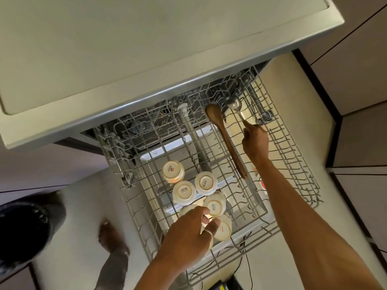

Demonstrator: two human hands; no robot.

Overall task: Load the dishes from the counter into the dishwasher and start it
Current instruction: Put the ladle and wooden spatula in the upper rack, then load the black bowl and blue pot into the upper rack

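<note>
Well, the dishwasher rack (293, 164) is pulled out from under the front edge of the bench (146, 49), and both of the person's arms reach down over it.

The right hand (254, 141) is out near the far right corner of the rack. Its fingers are curled tight round the thin handle of a shiny metal ladle (234, 103). The round bowl of the ladle points at the far edge of the rack, close under the bench. Just left of that hand lies a long wooden spoon (224, 139). It lies flat on the wires, with its wide end at the far edge and its handle pointing back to the near edge.

The left hand (188, 233) is low over the near left part of the rack. Its fingers and thumb bend round a cream cup (187, 208), which is mostly hidden under the hand.

More cups (184, 192) sit upside down in a bunch in the middle left of the rack, touching or just beside each other. Some bottoms have the word SISTA on them. One more cup rests just beside the thumb, tipped over a bit.

Left of the rack, a bare foot (111, 237) stands on the pale floor (79, 216), blurred.
</note>
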